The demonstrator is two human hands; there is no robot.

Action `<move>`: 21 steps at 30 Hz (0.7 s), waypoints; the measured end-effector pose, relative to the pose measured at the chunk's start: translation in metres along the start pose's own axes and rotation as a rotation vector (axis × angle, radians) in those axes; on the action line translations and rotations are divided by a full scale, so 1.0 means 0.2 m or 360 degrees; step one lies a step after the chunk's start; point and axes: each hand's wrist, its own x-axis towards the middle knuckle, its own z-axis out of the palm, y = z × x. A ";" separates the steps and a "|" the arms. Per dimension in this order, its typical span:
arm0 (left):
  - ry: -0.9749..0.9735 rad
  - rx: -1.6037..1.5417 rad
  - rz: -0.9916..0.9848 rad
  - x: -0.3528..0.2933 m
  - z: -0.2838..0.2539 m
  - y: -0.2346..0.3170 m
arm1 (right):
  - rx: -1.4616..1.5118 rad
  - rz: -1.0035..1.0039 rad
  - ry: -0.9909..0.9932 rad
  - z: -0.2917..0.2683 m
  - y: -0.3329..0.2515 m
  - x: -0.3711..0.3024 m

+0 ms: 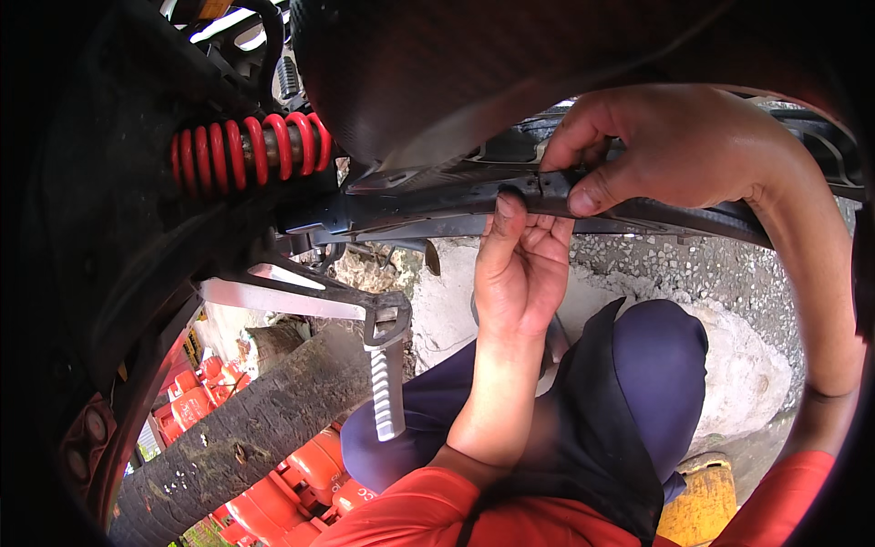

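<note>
A long black plastic trim strip [410,206] runs across the upper middle, along the side of what looks like a motorcycle. My left hand [524,260] reaches up from below, palm turned up, with the thumb against the strip's lower edge and the fingers curled in beneath it. From the right, my right hand [661,150] bends over the top and pinches the same strip between thumb and fingers, just right of my left thumb. A small dark slot or clip shows between the two hands. The left fingertips are partly hidden by the strip.
A red coil spring [251,150] sits at upper left, above a metal footpeg [386,387] that juts downward. A dark seat-like cover [474,73] hangs overhead. Below are my knees [661,365], a tree trunk [246,428], red gas cylinders [273,506] and a yellow cylinder [700,501].
</note>
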 end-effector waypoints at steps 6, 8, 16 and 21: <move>-0.0022 0.0009 -0.0063 0.01 0.01 0.01 | 0.0049 0.0075 0.0091 0.01 -0.01 -0.02; -0.0038 0.0003 -0.0067 0.01 0.02 0.01 | 0.0061 0.0071 0.0166 0.03 -0.01 -0.03; -0.0080 -0.0143 -0.0116 0.01 -0.03 0.02 | -0.0010 -0.0161 0.0259 0.06 0.01 -0.04; -0.0063 -0.0097 -0.0097 0.01 0.00 0.02 | 0.0081 -0.0170 0.0298 0.10 0.04 -0.03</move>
